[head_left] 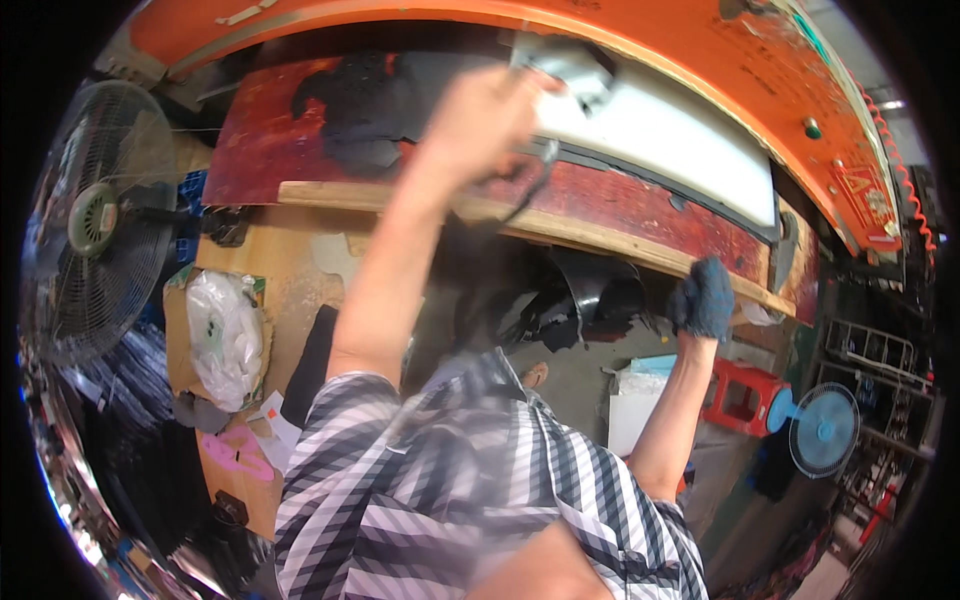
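Head view, left to right. At the left edge stands a grey fan [95,220]; right of it a plastic bag [225,335] lies on a cardboard sheet [178,340]. Near upper centre, your left hand [485,120], bare, is closed around a grey tool [565,70] held against the white panel [680,135]; a black cord [535,180] hangs below it. At right of centre, your right hand [703,298], in a dark glove, rests on the wooden rail [600,240]; whether its fingers curl around the rail, you cannot tell. Lower right show a red stool [740,395] and a blue fan [825,428].
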